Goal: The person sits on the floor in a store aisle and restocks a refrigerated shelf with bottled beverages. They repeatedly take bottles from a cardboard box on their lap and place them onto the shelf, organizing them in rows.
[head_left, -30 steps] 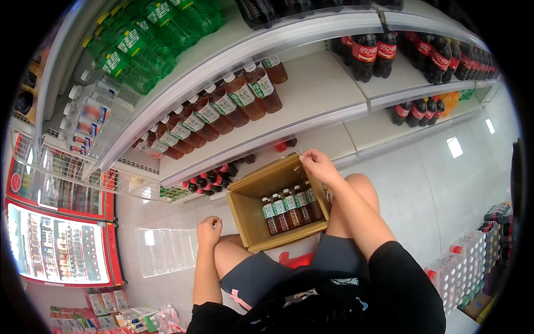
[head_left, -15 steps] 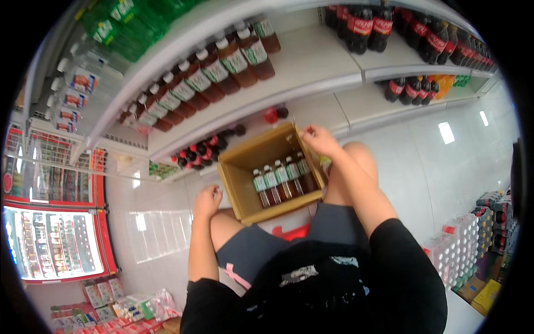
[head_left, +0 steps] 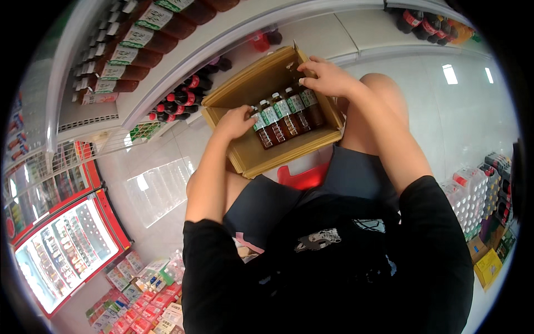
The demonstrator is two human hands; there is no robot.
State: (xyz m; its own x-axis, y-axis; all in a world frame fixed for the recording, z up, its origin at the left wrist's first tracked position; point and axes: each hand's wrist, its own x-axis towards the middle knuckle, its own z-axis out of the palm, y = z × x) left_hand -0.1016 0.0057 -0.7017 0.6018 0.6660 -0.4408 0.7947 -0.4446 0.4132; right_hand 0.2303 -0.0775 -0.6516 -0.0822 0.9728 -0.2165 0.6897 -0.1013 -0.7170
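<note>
A: How many amber bottles [head_left: 286, 115] are in the box [head_left: 295, 151]?

B: Five, in one leaning row inside the single cardboard box. The row begins just right of the left hand [head_left: 236, 121] and runs toward the right hand [head_left: 329, 77].

A: What are the two hands doing?

B: The left reaches over the box, fingers bent, with a narrow gap to the thumb beside the first cap. I can't tell whether it touches that bottle. The right is at the box's far right edge, thumb and forefinger parted wide.

A: And around them?

B: Beyond the left hand, to its left, at least five shelf bottles [head_left: 136, 37]; nearer to it, a cluster of dark bottles [head_left: 183, 98], too crowded to count. One red plastic piece [head_left: 295, 178] lies bodyward of both hands. Well left of the left hand, one lit cooler [head_left: 69, 250]; well right of the right hand, one yellow carton [head_left: 489, 268].
</note>
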